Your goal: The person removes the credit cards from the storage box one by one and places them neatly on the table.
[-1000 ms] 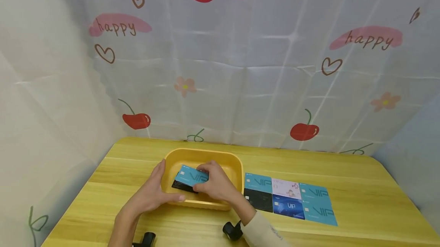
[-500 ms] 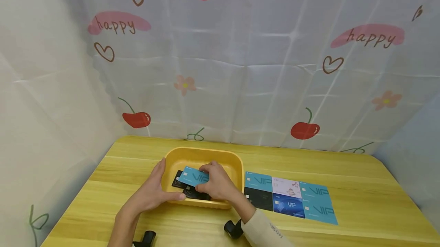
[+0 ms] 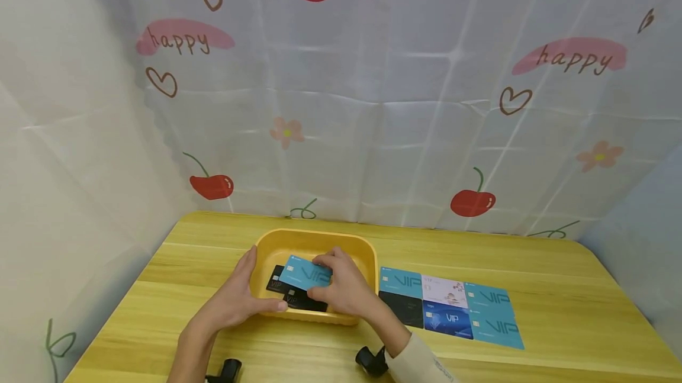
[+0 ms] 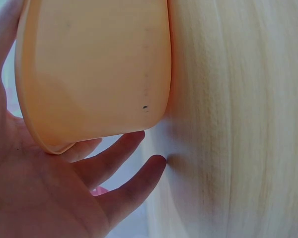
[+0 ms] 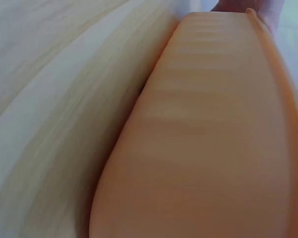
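Observation:
A yellow tray (image 3: 367,256) sits on the wooden table (image 3: 559,288). My left hand (image 3: 237,300) grips its near-left corner, thumb along the front rim and fingers against the outer wall. The left wrist view shows that wall (image 4: 99,69) resting against my left palm (image 4: 44,193). My right hand (image 3: 348,291) reaches into the tray and pinches a teal VIP card (image 3: 303,273), held just above two black cards (image 3: 288,295) lying on the tray floor. The right wrist view shows mostly the tray's outer wall (image 5: 198,148).
Several cards lie in a two-row grid right of the tray: teal (image 3: 401,281), white (image 3: 444,291) and teal (image 3: 487,297) behind, black (image 3: 402,307), blue (image 3: 447,319) and teal (image 3: 495,332) in front. A printed cloth backdrop (image 3: 373,105) closes off the back and sides.
My right hand has drawn the teal card up and to the right, uncovering the black cards beneath it. The left hand and tray have stayed put.

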Motion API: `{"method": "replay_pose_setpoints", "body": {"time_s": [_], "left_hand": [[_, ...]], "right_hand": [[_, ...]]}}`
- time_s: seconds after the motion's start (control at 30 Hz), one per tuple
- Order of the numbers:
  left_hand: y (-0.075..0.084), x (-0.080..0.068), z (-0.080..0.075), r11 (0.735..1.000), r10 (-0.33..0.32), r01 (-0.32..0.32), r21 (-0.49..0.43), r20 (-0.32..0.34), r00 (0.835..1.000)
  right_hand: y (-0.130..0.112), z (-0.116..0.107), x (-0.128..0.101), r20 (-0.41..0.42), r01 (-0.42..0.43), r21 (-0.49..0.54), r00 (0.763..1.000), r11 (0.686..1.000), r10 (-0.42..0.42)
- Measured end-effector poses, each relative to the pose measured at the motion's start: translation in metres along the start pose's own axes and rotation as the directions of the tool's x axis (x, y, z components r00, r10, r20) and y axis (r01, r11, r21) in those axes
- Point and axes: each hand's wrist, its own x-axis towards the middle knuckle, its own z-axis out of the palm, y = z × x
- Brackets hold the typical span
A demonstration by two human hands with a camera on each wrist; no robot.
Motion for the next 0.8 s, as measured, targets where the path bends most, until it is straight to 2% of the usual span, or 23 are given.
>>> {"method": "replay_pose_setpoints", "body": {"time_s": [0.5,0.8], "left_hand": [[0.0,0.0,0.002,1.0,-0.001,0.001,0.004,-0.015,1.0],[-0.001,0.001,0.001,1.0,0.005,-0.005,0.006,-0.018,1.0]], "right_hand": [[0.0,-0.022,-0.036,0.013,-0.025,0.023,1.0,0.999,0.025],[0.002,-0.03,-0.054,-0.014,-0.045,-0.04,0.999,0.998,0.045]]}}
